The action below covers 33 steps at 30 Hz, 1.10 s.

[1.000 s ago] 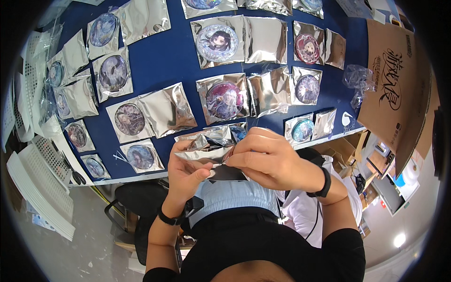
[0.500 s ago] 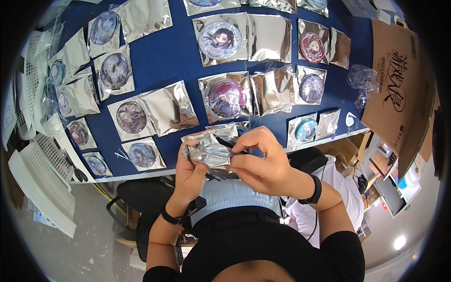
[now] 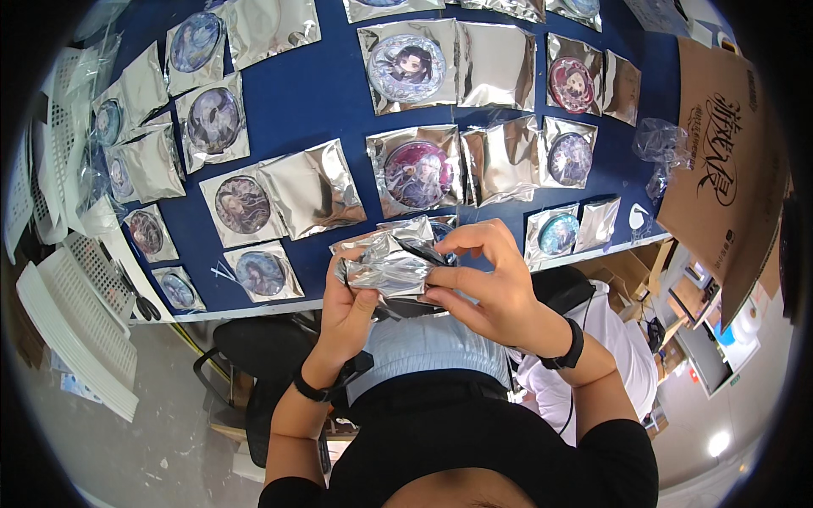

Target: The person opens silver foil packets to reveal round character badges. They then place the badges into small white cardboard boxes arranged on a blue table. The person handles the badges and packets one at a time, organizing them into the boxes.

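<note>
A crumpled silver foil pouch (image 3: 388, 264) is held above the table's near edge, in front of my body. My left hand (image 3: 348, 306) grips its left side, thumb on top and fingers underneath. At the pouch's right end, my right hand (image 3: 491, 284) has its fingertips on the foil edge, where a dark gap shows. What the pouch holds inside is hidden. Just behind it, partly covered, lies another round badge (image 3: 442, 229) on foil. Nearby on the table are a dark-toned badge (image 3: 243, 205) and a magenta badge (image 3: 417, 173), each on a foil pouch.
Several more round badges and foil pouches cover the blue tabletop (image 3: 313, 102). White perforated trays (image 3: 80, 339) stand at the left, near black scissors (image 3: 146, 303). At the right are a brown cardboard box (image 3: 720, 169) and crumpled clear plastic (image 3: 660, 144). A black chair (image 3: 254, 347) is below.
The view has shifted slightly. My right fingers have spread a little at the pouch's right end, and the foil has changed shape there. My left hand keeps its grip.
</note>
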Each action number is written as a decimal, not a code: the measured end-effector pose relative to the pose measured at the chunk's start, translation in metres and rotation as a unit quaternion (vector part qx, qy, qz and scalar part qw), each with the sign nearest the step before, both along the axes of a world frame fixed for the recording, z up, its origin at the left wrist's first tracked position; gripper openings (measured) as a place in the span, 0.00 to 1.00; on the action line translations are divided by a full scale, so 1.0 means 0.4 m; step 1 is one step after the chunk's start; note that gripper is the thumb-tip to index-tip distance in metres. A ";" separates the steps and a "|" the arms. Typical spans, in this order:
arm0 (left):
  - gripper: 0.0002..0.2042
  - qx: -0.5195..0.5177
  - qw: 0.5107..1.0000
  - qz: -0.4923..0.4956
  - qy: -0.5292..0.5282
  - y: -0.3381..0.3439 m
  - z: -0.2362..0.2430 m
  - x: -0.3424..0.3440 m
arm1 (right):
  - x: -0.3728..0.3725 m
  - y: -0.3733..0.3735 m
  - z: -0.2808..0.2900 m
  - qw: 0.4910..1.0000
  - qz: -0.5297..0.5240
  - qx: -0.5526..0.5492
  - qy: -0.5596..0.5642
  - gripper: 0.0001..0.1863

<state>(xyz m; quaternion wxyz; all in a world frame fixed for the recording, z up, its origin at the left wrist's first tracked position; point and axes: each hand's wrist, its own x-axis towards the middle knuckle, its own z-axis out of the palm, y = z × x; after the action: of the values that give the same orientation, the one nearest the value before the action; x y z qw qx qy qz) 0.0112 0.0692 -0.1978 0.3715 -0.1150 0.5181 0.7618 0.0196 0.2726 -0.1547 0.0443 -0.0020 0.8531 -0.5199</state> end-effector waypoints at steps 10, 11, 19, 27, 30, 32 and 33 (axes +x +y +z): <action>0.26 0.030 0.999 -0.017 -0.003 -0.022 -0.005 0.007 | 0.017 -0.015 -0.005 0.993 0.011 -0.099 -0.069 0.11; 0.26 0.031 0.999 -0.022 -0.001 -0.027 -0.006 0.005 | 0.014 -0.014 -0.003 0.993 0.017 -0.094 -0.075 0.11; 0.29 0.029 0.999 -0.007 -0.010 -0.028 -0.015 0.005 | 0.001 -0.019 0.014 0.993 0.013 -0.078 -0.088 0.08; 0.17 0.101 0.989 0.094 -0.046 -0.043 -0.038 -0.005 | 0.007 0.018 -0.008 0.913 -0.155 -0.308 -0.217 0.03; 0.18 0.098 0.988 0.104 -0.062 -0.032 -0.021 -0.016 | 0.001 0.024 -0.001 0.884 -0.172 -0.356 -0.250 0.04; 0.18 0.091 0.988 0.108 -0.070 -0.032 -0.022 -0.014 | -0.001 0.027 -0.009 0.899 -0.167 -0.333 -0.229 0.05; 0.18 0.087 0.987 0.109 -0.074 -0.033 -0.022 -0.013 | -0.006 0.028 -0.005 0.901 -0.166 -0.330 -0.228 0.06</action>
<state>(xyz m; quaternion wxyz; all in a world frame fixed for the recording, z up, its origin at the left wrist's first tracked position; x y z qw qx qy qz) 0.0060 0.0560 -0.2066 0.3316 -0.1938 0.4051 0.8297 0.0173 0.2837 -0.1568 0.1472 0.2438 0.5869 -0.7579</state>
